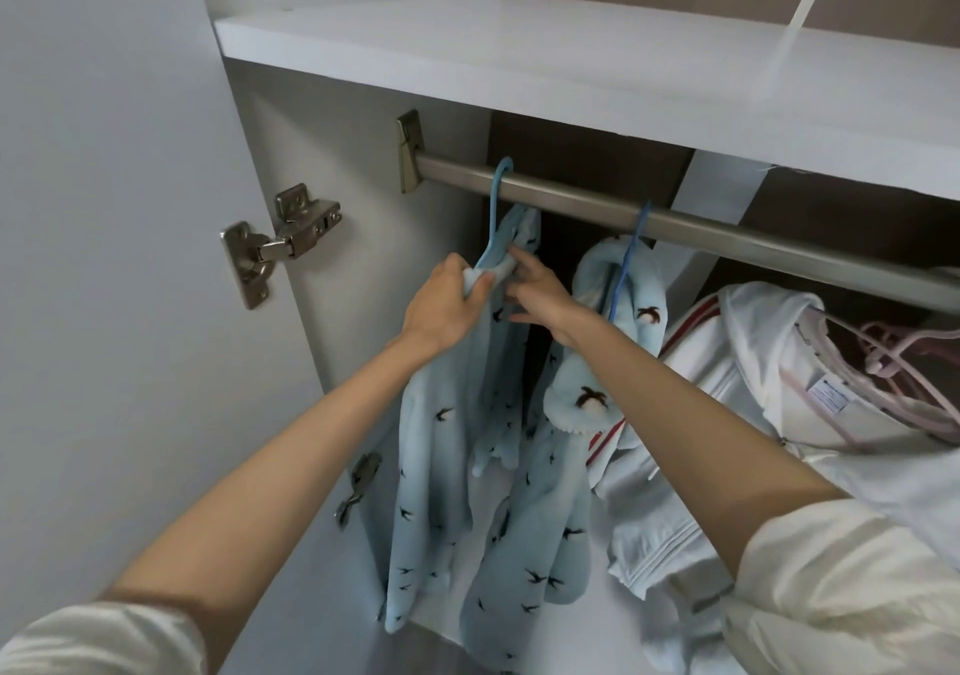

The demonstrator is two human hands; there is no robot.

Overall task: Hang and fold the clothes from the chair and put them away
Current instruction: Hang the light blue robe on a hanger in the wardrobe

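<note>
A light blue fleece garment with small black birds (447, 466) hangs from a blue hanger (496, 206) hooked over the metal wardrobe rail (727, 232). My left hand (441, 305) is shut on the garment's top edge by the hanger's shoulder. My right hand (535, 289) touches the same edge from the right, with its fingers pinching the fabric. A second blue fleece piece (618, 321) hangs on another blue hanger (631, 258) just to the right.
A white jacket with red stripes (737, 388) hangs further right on pink hangers (904, 378). A white shelf (571, 61) sits above the rail. The open wardrobe door (104, 258) with metal hinges (280, 243) stands at the left.
</note>
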